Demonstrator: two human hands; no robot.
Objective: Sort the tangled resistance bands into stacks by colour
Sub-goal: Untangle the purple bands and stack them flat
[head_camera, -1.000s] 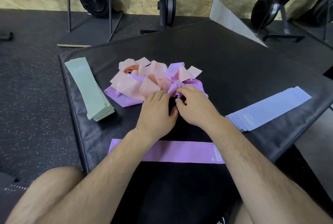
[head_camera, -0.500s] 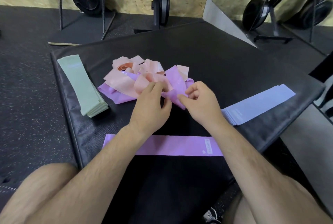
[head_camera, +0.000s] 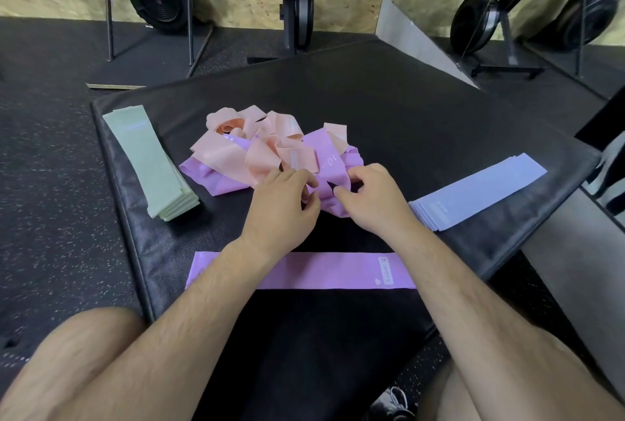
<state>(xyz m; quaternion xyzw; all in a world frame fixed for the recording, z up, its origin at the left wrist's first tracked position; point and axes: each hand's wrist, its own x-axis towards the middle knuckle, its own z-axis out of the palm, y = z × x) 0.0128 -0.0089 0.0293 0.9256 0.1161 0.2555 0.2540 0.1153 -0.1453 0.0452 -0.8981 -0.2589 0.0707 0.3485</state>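
Far left on the black mat (head_camera: 422, 116), a green stack (head_camera: 152, 163) of flat bands lies neatly, running from far to near. Right of it, mid-mat, sits the tangle (head_camera: 250, 153): pink bands looped and folded over purple ones, with a purple end sticking out to the left underneath.

The left hand (head_camera: 280, 204) is at the near right edge of the tangle, its fingers curled and pinching a purple band (head_camera: 329, 163) that rises out of the heap with pale print on it. The right hand (head_camera: 372, 200) is just beside it, thumb and curled fingers gripping the same band from the other side. The two hands almost touch.

Nearer, under both forearms, one purple strip (head_camera: 321, 270) lies flat and straight across the mat, a small label at its right end.

On the right, a blue stack (head_camera: 480, 190) lies flat, angled toward the mat's far right edge, well apart from the tangle.

Beyond the mat, gym machines stand against a board wall.
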